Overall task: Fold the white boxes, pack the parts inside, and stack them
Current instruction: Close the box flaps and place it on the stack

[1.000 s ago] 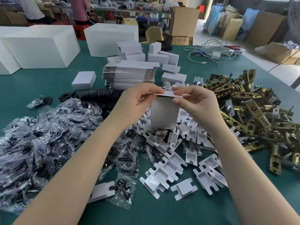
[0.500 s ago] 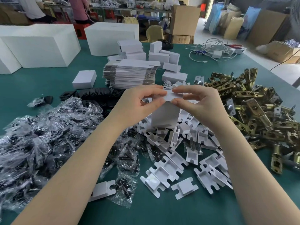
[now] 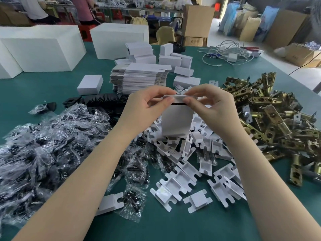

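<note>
Both hands are working above the middle of the tabletop [image 3: 173, 226], which is showing a green covering throughout. The left hand [image 3: 144, 108] and the right hand [image 3: 213, 105] are each pinching the top flap of a small white box [image 3: 176, 121], fingers curled onto the card, with a dark gap showing under the flap. The box is standing upright in the air between the hands, over a heap of white card inserts [image 3: 187, 171].

A mound of clear plastic packets holding black screws [image 3: 43, 150] is lying at the left of the tabletop. A pile of brass-coloured door latches [image 3: 271, 122] is lying at the right. A stack of flat unfolded box blanks [image 3: 139, 77] is sitting beyond the hands, with a row of black parts [image 3: 102, 100] just in front of it and one folded white box [image 3: 90, 84] just beside it to the left. More folded small boxes [image 3: 173, 61] are clustering behind the stack. Large white cartons [image 3: 43, 47] are standing along the far left edge. A tangle of white cables [image 3: 227, 53] is lying at the far right.

Beyond the tabletop, brown cardboard cartons [image 3: 198, 20] are standing on the floor, and two persons are partly showing at a further bench, top left.
</note>
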The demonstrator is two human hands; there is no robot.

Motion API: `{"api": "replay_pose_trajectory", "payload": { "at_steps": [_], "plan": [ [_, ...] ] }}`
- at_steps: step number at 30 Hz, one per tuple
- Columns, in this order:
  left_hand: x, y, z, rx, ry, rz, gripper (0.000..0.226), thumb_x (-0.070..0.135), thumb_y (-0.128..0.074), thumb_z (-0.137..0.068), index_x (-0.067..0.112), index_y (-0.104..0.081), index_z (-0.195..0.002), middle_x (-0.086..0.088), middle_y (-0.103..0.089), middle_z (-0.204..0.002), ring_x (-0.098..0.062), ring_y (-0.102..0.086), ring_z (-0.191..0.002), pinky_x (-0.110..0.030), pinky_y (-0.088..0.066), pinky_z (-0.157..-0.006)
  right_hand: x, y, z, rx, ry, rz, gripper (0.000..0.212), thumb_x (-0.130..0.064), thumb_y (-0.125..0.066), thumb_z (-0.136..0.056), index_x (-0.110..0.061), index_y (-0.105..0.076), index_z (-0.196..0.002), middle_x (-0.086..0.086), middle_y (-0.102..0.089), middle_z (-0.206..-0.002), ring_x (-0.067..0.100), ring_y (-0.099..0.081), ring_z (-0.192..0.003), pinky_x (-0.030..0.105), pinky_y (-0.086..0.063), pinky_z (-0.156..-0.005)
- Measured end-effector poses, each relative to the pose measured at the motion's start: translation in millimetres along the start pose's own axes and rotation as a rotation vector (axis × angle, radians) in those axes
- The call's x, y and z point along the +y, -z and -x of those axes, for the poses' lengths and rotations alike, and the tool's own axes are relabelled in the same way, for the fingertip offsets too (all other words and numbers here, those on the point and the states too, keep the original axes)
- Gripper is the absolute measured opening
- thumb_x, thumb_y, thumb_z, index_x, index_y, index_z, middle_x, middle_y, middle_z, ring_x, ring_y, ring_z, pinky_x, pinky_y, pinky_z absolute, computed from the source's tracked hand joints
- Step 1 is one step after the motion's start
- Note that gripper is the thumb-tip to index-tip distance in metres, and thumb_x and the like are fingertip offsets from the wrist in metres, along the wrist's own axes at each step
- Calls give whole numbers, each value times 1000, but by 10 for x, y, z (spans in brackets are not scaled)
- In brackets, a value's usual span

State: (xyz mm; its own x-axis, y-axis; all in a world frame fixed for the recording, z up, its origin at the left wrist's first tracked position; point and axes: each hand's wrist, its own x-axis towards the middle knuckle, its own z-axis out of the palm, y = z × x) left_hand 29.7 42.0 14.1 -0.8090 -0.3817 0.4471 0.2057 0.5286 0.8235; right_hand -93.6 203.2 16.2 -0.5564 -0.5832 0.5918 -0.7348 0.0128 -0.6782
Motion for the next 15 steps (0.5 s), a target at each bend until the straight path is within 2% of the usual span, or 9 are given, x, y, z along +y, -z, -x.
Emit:
{"api": "replay_pose_trajectory", "payload": {
  "at_steps": [6, 11, 15],
  "plan": [
    [8, 8, 7, -19, 3, 29, 14, 22, -70, -91, 29, -75, -103, 16, -74, -99, 3, -69, -87, -11, -50, -75, -33, 45, 2, -46, -4, -42, 7, -13, -75, -87, -18, -71, -91, -13, -70, -92, -2, -66, -84, 12, -51, -76],
    [14, 15, 17, -37, -31, 55, 18, 18, -73, -89, 34, -75, -96, 21, -72, -105, 1, -69, -97, -14, -53, -82, -30, 92, 2, -108, -10, -50, 6, -13, -75, -86, -14, -73, -92, -5, -73, -97, 4, -68, -91, 16, -53, -81],
    [-15, 19, 10, -39, -37, 74, 20, 15, -74, -87, 33, -75, -94, 22, -71, -104, 2, -69, -97, -11, -52, -80, -28, 139, 9, -145, -30, -58, 10, -17, -78, -83, -22, -75, -91, -7, -74, -100, 2, -69, -94, 19, -54, -85]
  ]
}}
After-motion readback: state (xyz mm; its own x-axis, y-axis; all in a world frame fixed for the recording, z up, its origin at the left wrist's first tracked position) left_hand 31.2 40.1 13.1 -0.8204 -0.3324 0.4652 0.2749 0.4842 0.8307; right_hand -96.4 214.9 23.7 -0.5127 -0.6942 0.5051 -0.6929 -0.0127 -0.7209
